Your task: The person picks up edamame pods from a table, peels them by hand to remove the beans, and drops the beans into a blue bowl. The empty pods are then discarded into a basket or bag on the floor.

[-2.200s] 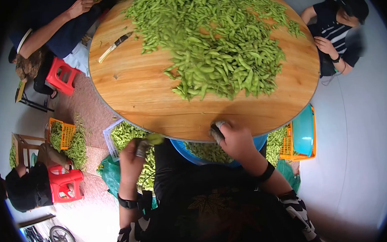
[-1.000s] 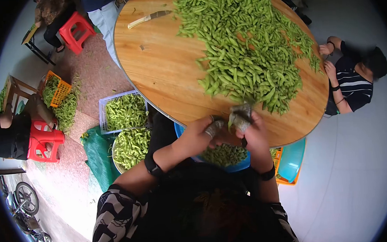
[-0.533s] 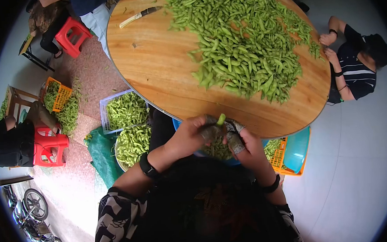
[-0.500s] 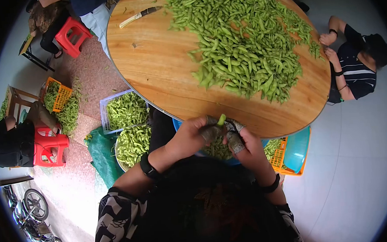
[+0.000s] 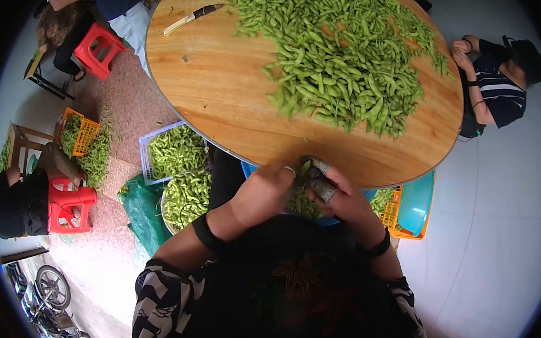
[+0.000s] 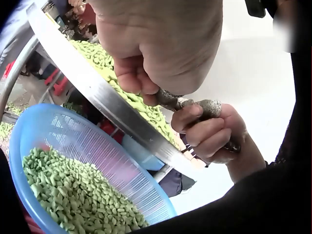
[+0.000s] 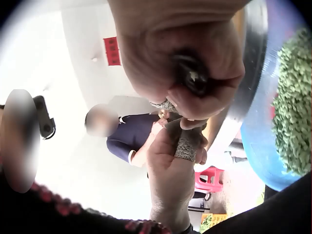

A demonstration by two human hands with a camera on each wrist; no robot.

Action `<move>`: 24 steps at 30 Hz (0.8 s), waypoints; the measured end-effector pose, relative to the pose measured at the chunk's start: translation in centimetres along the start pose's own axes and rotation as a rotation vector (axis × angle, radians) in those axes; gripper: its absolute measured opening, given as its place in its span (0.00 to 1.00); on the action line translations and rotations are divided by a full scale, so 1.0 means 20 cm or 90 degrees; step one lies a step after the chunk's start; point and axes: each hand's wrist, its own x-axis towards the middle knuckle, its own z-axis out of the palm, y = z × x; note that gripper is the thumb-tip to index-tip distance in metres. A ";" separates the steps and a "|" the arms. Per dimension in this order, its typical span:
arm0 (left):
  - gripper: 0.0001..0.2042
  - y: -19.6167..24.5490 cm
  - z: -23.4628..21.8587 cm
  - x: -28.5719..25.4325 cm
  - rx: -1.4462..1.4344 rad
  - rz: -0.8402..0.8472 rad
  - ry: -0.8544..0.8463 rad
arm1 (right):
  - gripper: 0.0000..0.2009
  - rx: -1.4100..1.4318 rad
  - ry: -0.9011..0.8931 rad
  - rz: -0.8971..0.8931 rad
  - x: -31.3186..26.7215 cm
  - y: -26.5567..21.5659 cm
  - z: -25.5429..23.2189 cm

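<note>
My left hand [image 5: 263, 194] pinches a green soybean pod [image 5: 306, 167] between wrapped fingertips, in front of the table edge. Most of the pod is hidden by fingers. Facing it, my right hand [image 5: 345, 201] has its thumb and index finger, in grey wraps, right at the pod. The right fingers curl round a dark glossy handle [image 7: 192, 78], whose end also shows below that fist in the left wrist view; its working end is hidden. Beneath both hands sits a blue mesh basket [image 6: 109, 139] with shelled green beans [image 6: 83, 195].
A large pile of pods [image 5: 344, 59] covers much of the round wooden table [image 5: 210, 98]. A knife [image 5: 193, 19] lies near its left edge. On the floor left stand a pod-filled white crate [image 5: 146, 158] and a bowl of pods [image 5: 189, 199]. Other people sit or stand around.
At first the hands were apart, the left one holding a pod at left. They came together near the pile, then drew back before the table edge; the pod is now more covered by fingers.
</note>
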 end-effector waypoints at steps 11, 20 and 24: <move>0.07 -0.01 0.00 0.05 -0.209 -0.052 0.012 | 0.14 0.161 -0.061 0.057 0.01 0.03 -0.04; 0.03 0.04 -0.03 0.07 -0.517 -0.288 -0.081 | 0.16 0.077 -0.043 -0.043 -0.05 0.08 -0.07; 0.04 0.02 0.00 0.03 -0.709 -0.371 -0.207 | 0.19 0.074 -0.017 -0.040 -0.05 0.08 -0.09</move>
